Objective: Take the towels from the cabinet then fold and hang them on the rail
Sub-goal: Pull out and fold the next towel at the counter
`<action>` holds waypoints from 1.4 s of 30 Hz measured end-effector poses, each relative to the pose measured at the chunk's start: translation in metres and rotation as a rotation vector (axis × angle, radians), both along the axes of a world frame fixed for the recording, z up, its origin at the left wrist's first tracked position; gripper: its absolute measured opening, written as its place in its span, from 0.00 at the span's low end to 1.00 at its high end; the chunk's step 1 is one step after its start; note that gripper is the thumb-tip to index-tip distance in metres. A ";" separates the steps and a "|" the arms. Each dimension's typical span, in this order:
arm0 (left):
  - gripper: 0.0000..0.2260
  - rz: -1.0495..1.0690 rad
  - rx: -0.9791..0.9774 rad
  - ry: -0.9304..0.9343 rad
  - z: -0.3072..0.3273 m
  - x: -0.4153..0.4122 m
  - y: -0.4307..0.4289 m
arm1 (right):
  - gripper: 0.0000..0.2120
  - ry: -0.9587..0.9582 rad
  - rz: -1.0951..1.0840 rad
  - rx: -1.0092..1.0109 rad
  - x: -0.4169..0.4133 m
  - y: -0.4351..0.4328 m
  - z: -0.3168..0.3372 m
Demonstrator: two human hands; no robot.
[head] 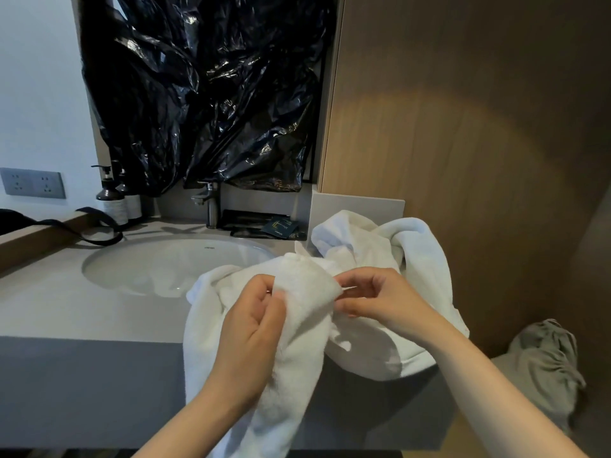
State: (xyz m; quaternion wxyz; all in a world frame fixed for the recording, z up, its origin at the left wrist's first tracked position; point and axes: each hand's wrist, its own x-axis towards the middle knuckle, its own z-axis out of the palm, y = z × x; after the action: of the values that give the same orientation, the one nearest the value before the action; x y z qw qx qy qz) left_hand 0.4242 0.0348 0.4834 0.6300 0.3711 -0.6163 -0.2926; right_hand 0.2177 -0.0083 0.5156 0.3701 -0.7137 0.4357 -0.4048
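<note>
Between left hand (251, 328) and right hand (380, 302) fingers (363, 280), white towel (307, 292).

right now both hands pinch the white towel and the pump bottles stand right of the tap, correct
Not quite: the head view shows the pump bottles left of the tap, not right. The left hand and right hand do pinch the white towel.
</note>
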 end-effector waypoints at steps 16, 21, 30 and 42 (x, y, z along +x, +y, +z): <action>0.14 -0.145 0.050 0.064 0.020 0.064 0.008 | 0.08 0.426 -0.151 -0.552 0.039 -0.055 0.001; 0.10 0.144 0.022 0.006 0.021 0.079 -0.004 | 0.15 0.246 -0.147 -0.500 0.042 -0.050 0.021; 0.08 0.404 -0.101 -0.197 0.035 0.066 -0.039 | 0.09 -0.042 -0.178 -0.718 0.037 0.012 0.077; 0.19 0.150 -0.003 -0.268 0.024 0.015 -0.010 | 0.08 0.036 -0.238 -0.564 0.037 0.030 0.038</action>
State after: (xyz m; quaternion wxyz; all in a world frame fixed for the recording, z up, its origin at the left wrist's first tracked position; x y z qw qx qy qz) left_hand 0.4395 0.0253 0.5073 0.5629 0.4507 -0.6658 -0.1917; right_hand 0.2552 0.0214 0.5534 0.0996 -0.7393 0.3930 -0.5376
